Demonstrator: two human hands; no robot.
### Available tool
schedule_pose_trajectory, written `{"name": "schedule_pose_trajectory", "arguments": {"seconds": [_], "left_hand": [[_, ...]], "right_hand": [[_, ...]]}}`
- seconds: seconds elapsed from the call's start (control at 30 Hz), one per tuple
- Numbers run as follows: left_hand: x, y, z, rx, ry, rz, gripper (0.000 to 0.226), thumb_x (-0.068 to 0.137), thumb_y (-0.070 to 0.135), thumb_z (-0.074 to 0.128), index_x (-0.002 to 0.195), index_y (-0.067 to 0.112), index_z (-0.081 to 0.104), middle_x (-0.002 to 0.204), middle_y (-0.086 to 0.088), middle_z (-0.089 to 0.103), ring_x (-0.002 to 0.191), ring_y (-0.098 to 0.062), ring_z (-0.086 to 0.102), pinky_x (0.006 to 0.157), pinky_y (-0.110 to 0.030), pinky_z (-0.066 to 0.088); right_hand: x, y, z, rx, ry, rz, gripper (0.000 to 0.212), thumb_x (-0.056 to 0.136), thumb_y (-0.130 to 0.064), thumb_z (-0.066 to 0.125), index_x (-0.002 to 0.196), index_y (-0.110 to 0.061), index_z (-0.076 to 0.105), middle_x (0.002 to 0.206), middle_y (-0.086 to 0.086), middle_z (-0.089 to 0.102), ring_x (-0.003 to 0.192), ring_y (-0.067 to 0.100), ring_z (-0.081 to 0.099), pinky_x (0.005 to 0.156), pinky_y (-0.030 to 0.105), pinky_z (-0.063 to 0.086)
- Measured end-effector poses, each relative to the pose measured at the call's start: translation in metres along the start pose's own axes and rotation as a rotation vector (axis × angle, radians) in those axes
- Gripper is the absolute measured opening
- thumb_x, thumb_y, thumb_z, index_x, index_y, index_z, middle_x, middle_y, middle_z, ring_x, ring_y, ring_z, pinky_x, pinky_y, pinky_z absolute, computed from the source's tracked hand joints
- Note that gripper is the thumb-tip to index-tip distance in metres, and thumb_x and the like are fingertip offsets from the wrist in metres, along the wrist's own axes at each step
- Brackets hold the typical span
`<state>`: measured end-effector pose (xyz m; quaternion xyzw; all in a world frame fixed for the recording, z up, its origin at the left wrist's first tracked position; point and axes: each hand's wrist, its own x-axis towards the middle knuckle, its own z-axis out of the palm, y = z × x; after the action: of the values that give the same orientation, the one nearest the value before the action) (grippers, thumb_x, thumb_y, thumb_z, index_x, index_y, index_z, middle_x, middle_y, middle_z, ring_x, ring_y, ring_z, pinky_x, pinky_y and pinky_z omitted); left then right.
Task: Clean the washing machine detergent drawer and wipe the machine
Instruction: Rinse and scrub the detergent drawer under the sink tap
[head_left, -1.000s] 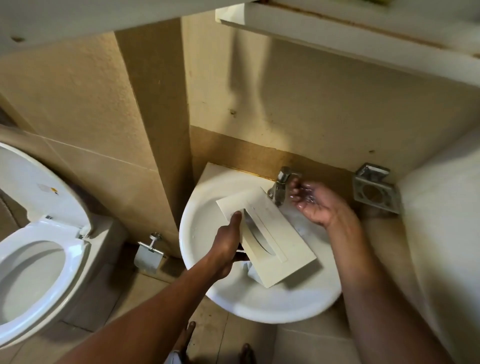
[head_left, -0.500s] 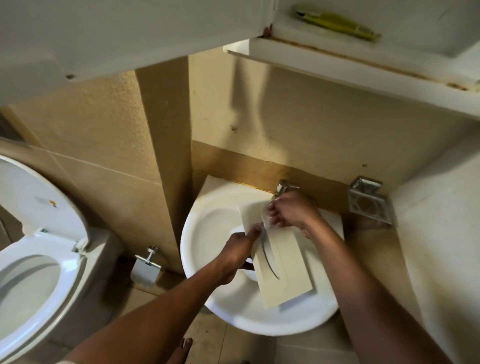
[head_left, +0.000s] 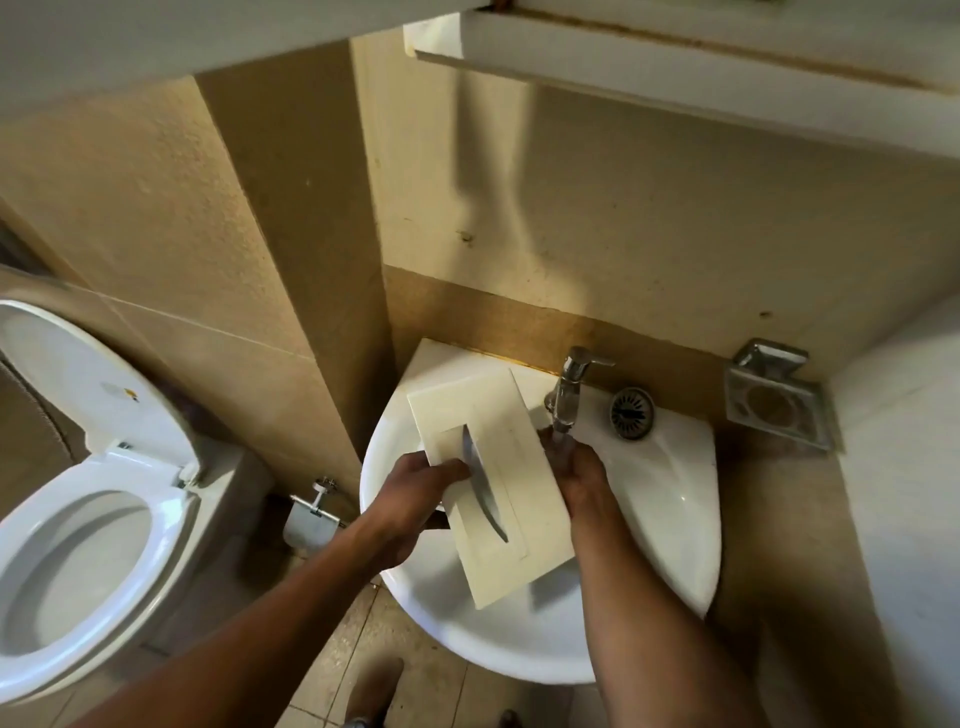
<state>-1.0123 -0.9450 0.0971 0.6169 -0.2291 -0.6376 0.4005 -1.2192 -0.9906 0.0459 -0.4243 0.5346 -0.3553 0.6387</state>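
Cream-fronted detergent drawer (head_left: 498, 483), held tilted over the white sink (head_left: 675, 493) with its front panel uppermost. The left hand (head_left: 415, 493) grips its left edge, thumb on the panel. The right hand (head_left: 579, 480) lies at its right edge beneath the faucet (head_left: 569, 395); whether those fingers are curled or straight cannot be told.

Dim, yellowish light falls from above. The shelf (head_left: 675, 67) throws a soft-edged shadow down the wall (head_left: 649, 234), and the detergent drawer (head_left: 519, 499) darkens the sink (head_left: 670, 499) beneath it. Wide-angle distortion curves the toilet (head_left: 78, 519) at the left edge. Detail is slightly soft throughout.
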Motion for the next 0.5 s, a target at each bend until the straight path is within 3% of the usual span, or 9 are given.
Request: {"name": "schedule_pose_trajectory", "arguments": {"seconds": [0.1,0.2,0.27,0.33,0.37,0.43,0.5], "left_hand": [[0.000,-0.004,0.003,-0.042,0.029,0.003,0.027,0.093,0.016,0.065,0.120,0.013,0.067,0.109,-0.009,0.076,0.099,-0.030,0.072,0.079,-0.047,0.062],[0.001,-0.007,0.007,-0.059,0.052,0.002,0.027,0.095,0.019,0.063,0.121,0.015,0.065,0.110,-0.008,0.075,0.100,-0.029,0.071,0.083,-0.049,0.062],[0.000,-0.006,0.009,-0.091,0.055,-0.005,0.028,0.096,0.021,0.061,0.123,0.014,0.064,0.112,-0.010,0.074,0.103,-0.031,0.069,0.086,-0.051,0.060],[0.000,-0.006,0.010,-0.138,0.047,-0.020,0.025,0.098,0.021,0.058,0.122,0.013,0.063,0.114,-0.012,0.072,0.105,-0.033,0.068,0.086,-0.052,0.060],[0.000,-0.006,0.012,-0.163,0.040,-0.027,0.024,0.099,0.021,0.057,0.121,0.013,0.063,0.114,-0.013,0.072,0.105,-0.035,0.067,0.086,-0.051,0.060],[-0.001,-0.006,0.016,-0.204,0.025,-0.045,0.025,0.099,0.019,0.057,0.122,0.011,0.062,0.114,-0.016,0.071,0.106,-0.038,0.067,0.091,-0.055,0.057],[-0.002,-0.005,0.025,-0.246,0.028,-0.057,0.026,0.099,0.017,0.058,0.123,0.009,0.060,0.113,-0.017,0.072,0.104,-0.037,0.068,0.091,-0.054,0.057]], "right_hand": [[0.005,-0.003,0.002,0.087,0.061,0.131,0.019,0.095,-0.025,0.054,0.097,-0.014,0.069,0.091,0.012,0.071,0.078,0.028,0.072,0.062,0.036,0.057],[0.015,-0.008,-0.006,0.369,0.049,0.344,0.015,0.085,-0.016,0.065,0.093,-0.004,0.067,0.091,0.020,0.066,0.074,0.032,0.069,0.068,0.040,0.058],[0.016,-0.021,-0.013,0.584,0.046,0.356,0.023,0.068,-0.006,0.083,0.086,-0.001,0.068,0.083,0.017,0.066,0.072,0.027,0.067,0.070,0.034,0.058],[0.009,-0.047,-0.021,0.889,-0.022,0.294,0.004,0.073,0.000,0.073,0.073,-0.001,0.069,0.069,0.010,0.064,0.060,0.018,0.061,0.058,0.026,0.054],[0.005,-0.064,-0.022,0.933,-0.062,0.269,0.009,0.078,-0.002,0.066,0.069,0.000,0.069,0.067,0.008,0.062,0.058,0.015,0.058,0.055,0.024,0.051],[-0.003,-0.099,-0.018,0.859,-0.137,0.270,0.014,0.083,-0.005,0.059,0.071,-0.002,0.067,0.069,0.008,0.060,0.057,0.014,0.055,0.051,0.022,0.047],[-0.013,-0.122,-0.008,0.543,-0.211,0.313,0.009,0.087,-0.004,0.055,0.083,-0.004,0.064,0.075,0.011,0.062,0.061,0.015,0.056,0.050,0.022,0.048]]}}
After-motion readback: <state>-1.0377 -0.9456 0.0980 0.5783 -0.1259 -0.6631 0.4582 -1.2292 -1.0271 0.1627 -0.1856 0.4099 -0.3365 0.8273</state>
